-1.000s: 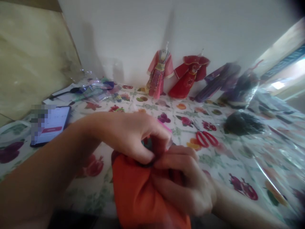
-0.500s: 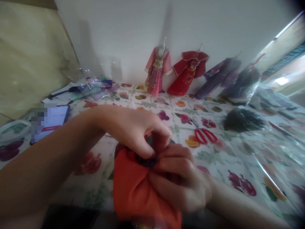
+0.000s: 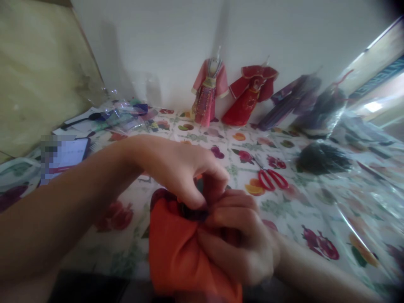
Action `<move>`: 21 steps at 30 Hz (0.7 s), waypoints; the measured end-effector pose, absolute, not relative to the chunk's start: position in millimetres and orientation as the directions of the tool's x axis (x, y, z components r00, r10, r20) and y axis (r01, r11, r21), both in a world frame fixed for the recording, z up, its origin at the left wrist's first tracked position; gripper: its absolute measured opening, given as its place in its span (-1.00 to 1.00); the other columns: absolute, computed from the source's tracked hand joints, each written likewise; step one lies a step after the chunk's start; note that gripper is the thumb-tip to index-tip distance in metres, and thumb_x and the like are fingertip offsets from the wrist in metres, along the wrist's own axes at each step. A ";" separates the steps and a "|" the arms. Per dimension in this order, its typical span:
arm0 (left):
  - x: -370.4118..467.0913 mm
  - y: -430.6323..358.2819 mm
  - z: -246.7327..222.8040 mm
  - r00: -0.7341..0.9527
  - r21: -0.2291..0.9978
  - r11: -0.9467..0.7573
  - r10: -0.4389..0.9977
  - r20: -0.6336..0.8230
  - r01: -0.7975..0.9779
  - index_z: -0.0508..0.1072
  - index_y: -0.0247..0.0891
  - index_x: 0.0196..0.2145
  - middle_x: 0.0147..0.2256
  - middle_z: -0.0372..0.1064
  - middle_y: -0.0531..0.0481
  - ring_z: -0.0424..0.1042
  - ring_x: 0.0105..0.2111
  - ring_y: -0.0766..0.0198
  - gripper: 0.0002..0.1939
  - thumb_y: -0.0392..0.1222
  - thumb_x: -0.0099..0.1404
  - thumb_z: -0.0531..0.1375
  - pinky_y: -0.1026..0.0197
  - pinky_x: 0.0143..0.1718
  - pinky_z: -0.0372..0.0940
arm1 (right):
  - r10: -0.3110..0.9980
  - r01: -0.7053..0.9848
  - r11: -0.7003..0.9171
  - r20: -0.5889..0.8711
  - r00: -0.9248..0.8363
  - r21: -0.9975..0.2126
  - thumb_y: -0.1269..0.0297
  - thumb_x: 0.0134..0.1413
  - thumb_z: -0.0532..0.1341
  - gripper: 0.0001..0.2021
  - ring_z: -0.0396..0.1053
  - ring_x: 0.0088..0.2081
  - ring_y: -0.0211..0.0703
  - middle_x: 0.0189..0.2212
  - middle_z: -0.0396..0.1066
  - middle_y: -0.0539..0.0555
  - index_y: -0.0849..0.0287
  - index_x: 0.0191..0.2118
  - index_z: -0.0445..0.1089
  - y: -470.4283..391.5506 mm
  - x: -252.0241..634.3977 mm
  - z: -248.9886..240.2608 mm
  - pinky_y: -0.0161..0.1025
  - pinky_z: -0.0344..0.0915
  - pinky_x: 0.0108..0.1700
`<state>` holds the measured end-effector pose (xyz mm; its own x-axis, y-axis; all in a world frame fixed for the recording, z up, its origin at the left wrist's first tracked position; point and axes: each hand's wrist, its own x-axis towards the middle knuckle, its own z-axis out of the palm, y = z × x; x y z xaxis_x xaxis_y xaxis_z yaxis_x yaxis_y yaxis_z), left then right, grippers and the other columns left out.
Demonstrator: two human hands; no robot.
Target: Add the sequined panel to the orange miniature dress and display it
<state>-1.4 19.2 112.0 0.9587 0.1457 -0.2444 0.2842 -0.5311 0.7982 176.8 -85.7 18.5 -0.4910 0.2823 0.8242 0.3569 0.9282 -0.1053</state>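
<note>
An orange cloth piece (image 3: 176,252), with a dark edge at its top, is bunched up close in front of me. My right hand (image 3: 241,235) grips its right side, fingers curled and thumb pressed into the folds. From above, my left hand (image 3: 179,172) reaches over with thumb and fingertips pinched together at the dark edge, right against the right hand's fingers. Whatever lies between the left fingertips is hidden and too dark to make out.
Red-handled scissors (image 3: 273,180) lie beyond my right hand. Against the wall stand a pink doll dress (image 3: 206,92), a red one (image 3: 249,97) and purple ones (image 3: 290,101). A plastic-wrapped dark bundle (image 3: 323,159) is at right; a phone (image 3: 71,153) lies left, on the fruit-print tablecloth (image 3: 284,223).
Both hands keep nearly the same grip, with the left wrist and fingers shifted very slightly. The view has moved a little. Nothing has been let go.
</note>
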 end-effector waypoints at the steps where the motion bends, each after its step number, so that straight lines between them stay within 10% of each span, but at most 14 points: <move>1: -1.4 19.1 111.9 0.958 0.799 -0.528 0.146 -0.248 0.287 0.50 -0.25 -0.32 -0.37 0.49 0.11 0.43 -0.38 0.34 -0.80 -0.45 0.08 0.23 0.35 -0.43 0.24 | 0.289 0.359 0.927 0.820 -0.494 -0.110 0.56 -0.05 0.28 -0.81 0.31 -0.21 -0.17 -0.24 0.28 0.01 0.12 -0.33 0.40 -85.6 176.7 19.1 -0.20 0.48 -0.23; 15: 3.4 39.1 89.7 0.983 0.896 -0.406 0.089 -0.160 0.183 0.49 -0.22 -0.35 -0.34 0.52 0.03 0.47 -0.31 0.29 -0.94 -0.29 0.16 0.28 0.30 -0.30 0.35 | 0.357 0.357 0.913 0.816 -0.455 -0.200 0.59 0.01 0.24 -0.79 0.38 -0.25 -0.21 -0.32 0.32 -0.04 0.09 -0.31 0.39 -89.3 174.0 18.6 -0.18 0.53 -0.15; 21: -7.9 22.0 80.8 0.897 0.878 -0.474 0.415 0.151 0.072 0.46 -0.27 -0.30 -0.30 0.49 -0.01 0.46 -0.29 0.30 -0.92 -0.35 0.21 0.22 0.28 -0.24 0.38 | 0.320 0.335 0.927 0.824 -0.467 -0.170 0.60 -0.01 0.25 -0.83 0.37 -0.17 -0.19 -0.25 0.33 0.00 0.19 -0.35 0.44 -85.6 178.3 19.6 -0.16 0.53 -0.12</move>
<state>-7.9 22.0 80.8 0.8972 0.4152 0.1506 0.0720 -0.4741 0.8775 178.3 -85.6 19.6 -0.4672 0.3198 0.8243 0.3349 0.9269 -0.1697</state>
